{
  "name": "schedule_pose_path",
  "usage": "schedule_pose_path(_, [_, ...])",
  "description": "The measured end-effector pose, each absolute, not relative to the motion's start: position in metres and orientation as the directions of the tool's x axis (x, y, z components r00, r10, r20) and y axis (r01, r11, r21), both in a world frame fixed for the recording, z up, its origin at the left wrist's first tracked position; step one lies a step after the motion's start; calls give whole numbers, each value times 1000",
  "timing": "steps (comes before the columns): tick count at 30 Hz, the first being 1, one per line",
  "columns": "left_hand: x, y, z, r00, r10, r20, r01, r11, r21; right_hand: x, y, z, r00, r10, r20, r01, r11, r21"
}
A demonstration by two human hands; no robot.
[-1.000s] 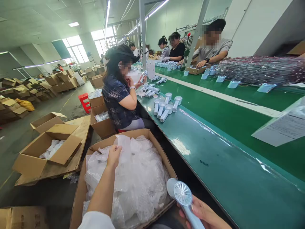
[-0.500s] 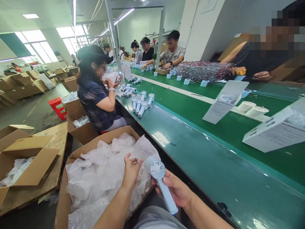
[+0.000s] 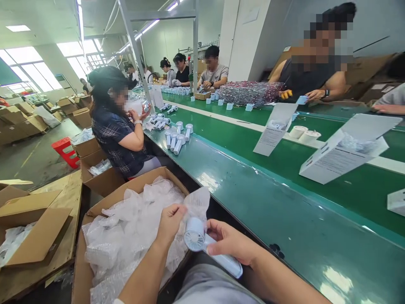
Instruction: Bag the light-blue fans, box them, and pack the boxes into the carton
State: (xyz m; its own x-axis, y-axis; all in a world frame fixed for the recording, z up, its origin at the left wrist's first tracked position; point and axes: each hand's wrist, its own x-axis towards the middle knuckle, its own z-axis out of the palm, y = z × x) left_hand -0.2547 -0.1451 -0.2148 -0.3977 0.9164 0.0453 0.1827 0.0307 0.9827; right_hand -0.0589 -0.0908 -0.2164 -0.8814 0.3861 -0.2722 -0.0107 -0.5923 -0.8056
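Observation:
My right hand [image 3: 226,240] is closed round a light blue handheld fan [image 3: 194,234], near where its handle joins the round head. The fan's slotted face points toward me, and its handle slants down to the right. My left hand [image 3: 172,219] pinches a translucent bubble wrap bag [image 3: 198,202] by its edge, just beyond the fan head. Whether the fan head touches the bag is unclear. Beneath both hands stands a large cardboard box [image 3: 82,270] filled with more bubble wrap bags [image 3: 126,236].
Right of the box runs a green conveyor table [image 3: 240,185] carrying several fans [image 3: 177,139]. Open white boxes [image 3: 335,156] and two white round rolls [image 3: 309,136] stand on it. A seated co-worker [image 3: 115,122] is at its near side; others sit across. Cartons [image 3: 34,236] lie left.
The fan has turned, its head swinging left and down toward my left hand and its handle lying flatter. My right hand has shifted up the handle. The whole view has swung to the right.

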Motion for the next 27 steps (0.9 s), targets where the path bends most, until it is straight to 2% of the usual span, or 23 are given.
schedule_pose_path(2, [-251, -150, -209, -339, 900, 275, 393, -131, 910, -56, -93, -215, -833, 454, -316, 12, -557, -831])
schedule_pose_path(4, [-250, -158, -207, -214, 846, 489, 562, -303, 770, -53, -93, -213, -808, 498, -314, -26, -562, -827])
schedule_pose_path(6, [-249, -166, -208, -103, 770, 630, 658, -422, 623, -49, -92, -212, -793, 526, -307, -69, -579, -813])
schedule_pose_path(8, [-247, -171, -212, -19, 713, 701, 719, -478, 505, -46, -93, -211, -761, 560, -327, -85, -586, -806])
schedule_pose_path(10, [-243, -169, -214, -7, 698, 716, 742, -477, 472, -47, -95, -212, -715, 600, -359, -90, -588, -804])
schedule_pose_path(13, [-233, -158, -209, -137, 725, 675, 704, -408, 581, -52, -102, -213, -701, 610, -369, -69, -573, -816])
schedule_pose_path(15, [-229, -151, -204, -118, 736, 667, 670, -437, 600, -54, -107, -214, -732, 599, -324, -80, -549, -832])
schedule_pose_path(18, [-233, -149, -200, 55, 709, 703, 664, -552, 505, -50, -108, -215, -744, 593, -310, -137, -588, -797])
schedule_pose_path(22, [-240, -156, -205, 224, 658, 719, 719, -610, 334, -36, -103, -218, -697, 613, -371, -160, -638, -753])
schedule_pose_path(25, [-235, -161, -213, 263, 640, 722, 756, -602, 257, -32, -103, -221, -671, 631, -389, -171, -642, -747])
schedule_pose_path(27, [-229, -164, -221, 242, 644, 726, 761, -590, 269, -33, -106, -220, -646, 653, -395, -202, -646, -736])
